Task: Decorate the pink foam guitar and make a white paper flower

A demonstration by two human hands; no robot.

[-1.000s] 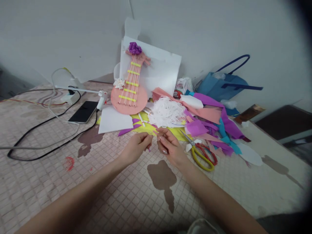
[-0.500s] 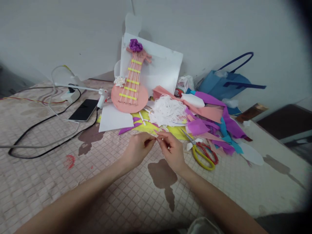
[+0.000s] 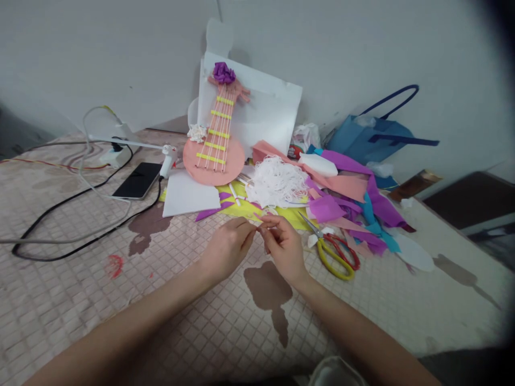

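My left hand (image 3: 230,244) and my right hand (image 3: 282,245) meet fingertip to fingertip above the patterned tabletop (image 3: 181,321). Both are closed in a pinch; whatever lies between the fingertips is too small and covered to name. Just beyond them is a heap of white string (image 3: 277,182) on yellow paper (image 3: 295,218). Scissors (image 3: 336,259) with one yellow and one red handle lie right of my right hand. Behind, a pink paper guitar (image 3: 215,150) with yellow strips, white strings and a purple paper flower (image 3: 224,73) leans against a white foam board (image 3: 267,107).
A phone (image 3: 138,180), a glue gun (image 3: 168,161) and a power strip (image 3: 116,156) with looping cables occupy the left. Purple, pink and blue paper scraps (image 3: 378,198) spread to the right, before a blue bag (image 3: 366,140). A white foam piece (image 3: 191,194) lies left of centre.
My hands stay pinched together at nearly the same spot; the fingers have shifted slightly, with my right fingers a little more curled. The things on the table have not moved.
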